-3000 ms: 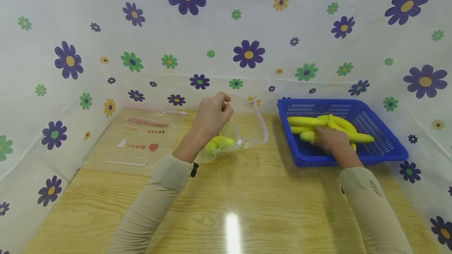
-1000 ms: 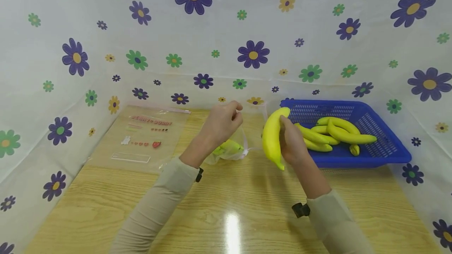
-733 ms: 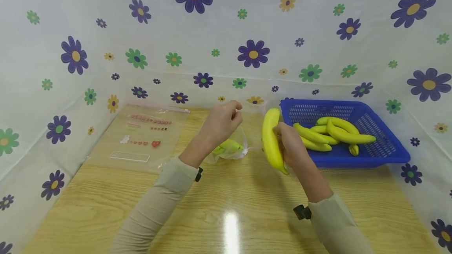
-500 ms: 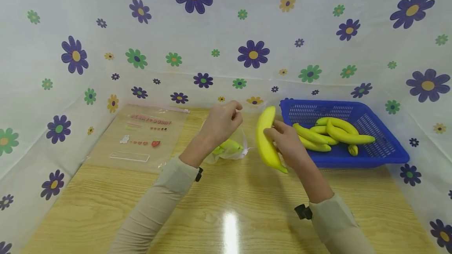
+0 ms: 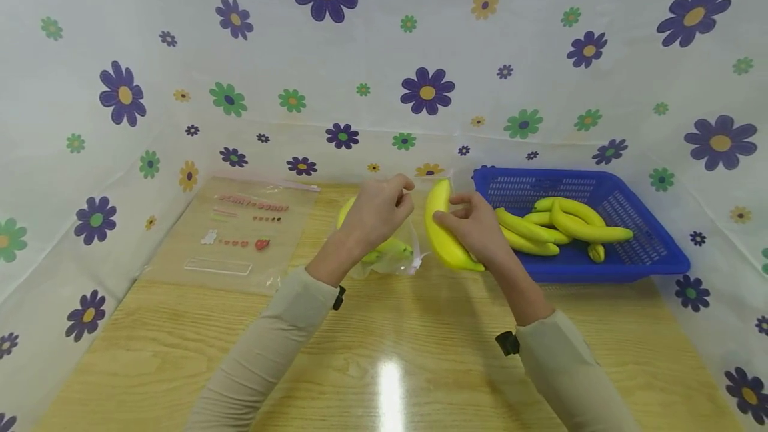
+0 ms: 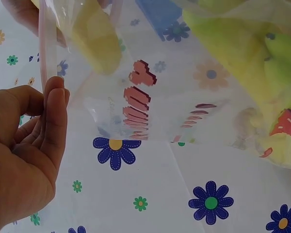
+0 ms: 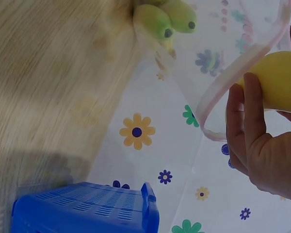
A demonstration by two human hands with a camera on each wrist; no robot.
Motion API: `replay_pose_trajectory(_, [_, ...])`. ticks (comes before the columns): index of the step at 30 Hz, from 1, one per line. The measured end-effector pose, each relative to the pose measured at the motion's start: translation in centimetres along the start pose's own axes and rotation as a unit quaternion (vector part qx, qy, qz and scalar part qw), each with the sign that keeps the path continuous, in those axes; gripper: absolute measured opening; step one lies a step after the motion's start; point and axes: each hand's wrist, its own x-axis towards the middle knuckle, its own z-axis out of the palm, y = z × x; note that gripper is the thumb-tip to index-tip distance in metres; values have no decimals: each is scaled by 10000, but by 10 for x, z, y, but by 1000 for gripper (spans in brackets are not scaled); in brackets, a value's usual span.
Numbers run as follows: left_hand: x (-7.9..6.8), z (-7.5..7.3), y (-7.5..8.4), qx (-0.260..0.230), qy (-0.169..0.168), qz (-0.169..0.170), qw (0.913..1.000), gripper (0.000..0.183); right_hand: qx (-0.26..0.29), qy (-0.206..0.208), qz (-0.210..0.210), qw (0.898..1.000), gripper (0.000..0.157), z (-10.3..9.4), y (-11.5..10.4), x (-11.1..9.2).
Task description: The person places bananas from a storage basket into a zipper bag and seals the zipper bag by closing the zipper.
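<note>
My left hand (image 5: 375, 215) pinches the rim of a clear zip bag (image 6: 160, 121) and holds it upright, its mouth spread toward the right. Pink lettering and a strawberry print show on the film in the left wrist view. Several yellow-green bananas (image 7: 155, 22) lie in the bottom of this bag. In my right hand (image 5: 480, 232) is a yellow banana (image 5: 441, 239), gripped between thumb and fingers. Seen from the right wrist, its end is at the bag's open mouth, beside the pale pink zip strip (image 7: 233, 73). The left hand hides part of the bag in the head view.
A blue perforated basket (image 5: 600, 277) with several bananas (image 5: 591, 233) stands on the right. Another zip bag (image 5: 198, 245) with printed decorations lies flat at the left of the wooden table (image 5: 336, 359). A flowered sheet (image 5: 372, 39) surrounds the back and sides.
My right hand has taken a banana from the basket and carried it left to the bag's mouth, turning it slightly. The left hand has kept its hold on the bag with little movement.
</note>
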Motion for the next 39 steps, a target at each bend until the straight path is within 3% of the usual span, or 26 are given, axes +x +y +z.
replay_pose_trajectory(7, [0, 2, 4, -84, -122, -10, 9999, 22, -710, 226, -16, 9972, 47, 12, 0, 9])
replay_pose_trajectory(12, [0, 6, 3, -78, -64, 48, 9999, 22, -1096, 37, -140, 9939, 38, 22, 6, 9])
replay_pose_trajectory(15, [-1, 7, 3, -158, -17, 94, 9998, 21, -1019, -323, -223, 9940, 34, 26, 8, 2])
replay_pose_trajectory(19, [-2, 8, 4, -245, -20, 99, 9996, 21, -506, -920, -179, 9943, 31, 27, 10, -13])
replay_pose_trajectory(21, [-2, 7, 4, -234, -42, 58, 9997, 22, -367, -1021, -278, 9937, 29, 27, 13, -21])
replay_pose_trajectory(26, [-1, 6, 4, -227, -54, -17, 9997, 22, -335, -511, -557, 9966, 20, 24, 23, -37])
replay_pose_trajectory(30, [0, 5, 2, -287, -86, -178, 9994, 24, -470, -60, -372, 9982, 15, 22, 38, -42])
replay_pose_trajectory(34, [1, 3, 0, -375, -90, -310, 9988, 24, -546, 25, -91, 9985, 18, 21, 55, -40])
replay_pose_trajectory(39, [1, 2, -2, -356, 23, -195, 9992, 23, -89, -49, 363, 9993, 29, 21, 71, -35])
